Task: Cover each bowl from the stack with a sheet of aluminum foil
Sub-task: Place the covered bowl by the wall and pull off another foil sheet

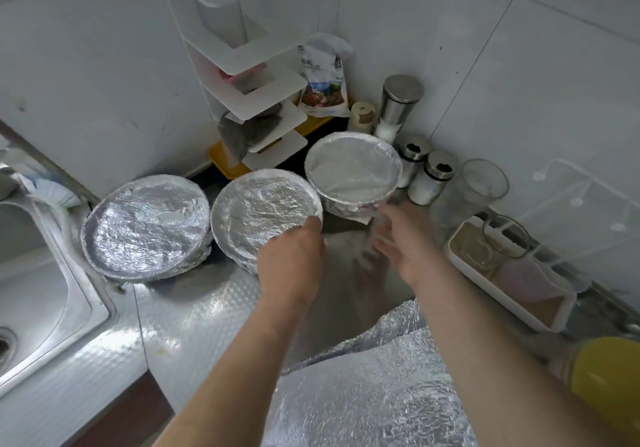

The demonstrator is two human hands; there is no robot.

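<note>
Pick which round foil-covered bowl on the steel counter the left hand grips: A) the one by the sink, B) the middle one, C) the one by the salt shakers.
B: the left hand curls over the near rim of the middle foil-covered bowl.

- Left hand point(291, 259): fingers hidden under the middle bowl's point(256, 211) rim; only the thumb shows, on the foiled edge.
- Right hand point(398, 238): smeared by motion, fingers hard to separate; whether it touches the right bowl point(353, 169) cannot be told.
- All three bowls, the left bowl point(145, 225) too: insides hidden under foil.
- Foil sheet point(363, 394): cut by the bottom edge, partly behind the right forearm.
- Sink point(93, 294): cut by the left edge.
- Yellow thing point(609, 377): cut by the right edge, blurred, unidentifiable.
- Rack point(242, 65): top cut off by the upper edge.
- Bag point(323, 76): print too small to read.
</note>
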